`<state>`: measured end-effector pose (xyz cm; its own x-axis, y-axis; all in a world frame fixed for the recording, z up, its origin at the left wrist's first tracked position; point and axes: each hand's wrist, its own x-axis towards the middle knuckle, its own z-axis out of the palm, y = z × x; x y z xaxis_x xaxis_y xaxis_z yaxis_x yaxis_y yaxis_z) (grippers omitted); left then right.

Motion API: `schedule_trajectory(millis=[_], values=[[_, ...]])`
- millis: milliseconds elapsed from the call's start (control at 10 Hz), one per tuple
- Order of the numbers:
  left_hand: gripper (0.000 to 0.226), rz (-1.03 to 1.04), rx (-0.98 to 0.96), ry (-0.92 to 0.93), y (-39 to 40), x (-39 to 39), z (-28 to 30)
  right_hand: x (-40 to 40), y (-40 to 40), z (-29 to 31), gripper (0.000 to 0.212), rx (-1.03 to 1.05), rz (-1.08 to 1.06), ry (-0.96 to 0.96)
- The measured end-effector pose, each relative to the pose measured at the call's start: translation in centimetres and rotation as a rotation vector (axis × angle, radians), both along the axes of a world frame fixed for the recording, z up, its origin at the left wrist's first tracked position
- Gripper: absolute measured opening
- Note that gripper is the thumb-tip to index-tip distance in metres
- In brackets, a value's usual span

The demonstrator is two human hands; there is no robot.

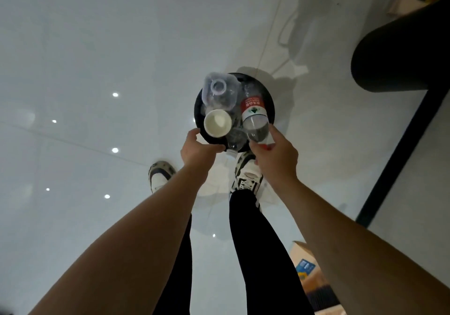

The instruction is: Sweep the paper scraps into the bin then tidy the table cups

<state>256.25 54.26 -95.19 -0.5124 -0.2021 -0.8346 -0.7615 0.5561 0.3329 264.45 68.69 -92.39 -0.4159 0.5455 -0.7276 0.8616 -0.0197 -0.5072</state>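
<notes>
In the head view, looking steeply down at a pale tiled floor (97, 59), a round black bin (270, 106) stands just ahead of the person's shoes, already packed with clear plastic containers. The left hand (198, 148) curls round the bin's near rim, thumb on the outer left side, apparently steadying it; a white paper cup (217, 122) lies inside against the near-left wall, mouth facing the camera, just beyond that hand's fingertips. The right hand (274, 155) pinches the base end of a clear water bottle (254, 117) with a red and white label, thumb on the right side and fingers beneath. The bottle's long axis runs from the hand away and slightly left, neck end deep among the other containers, base end sticking out over the near-right rim. So the bottle lies directly forward of the right hand, which is plainly the nearer one; pushing along that axis looks like what would seat it. No paper scraps are visible.
</notes>
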Motion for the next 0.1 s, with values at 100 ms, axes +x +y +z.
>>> schedule_trajectory(millis=[100], values=[[0.086, -0.149, -0.023, 0.019, -0.79, -0.62, 1.51, -0.48, 0.41, 0.51, 0.079, -0.029, 0.102, -0.046]])
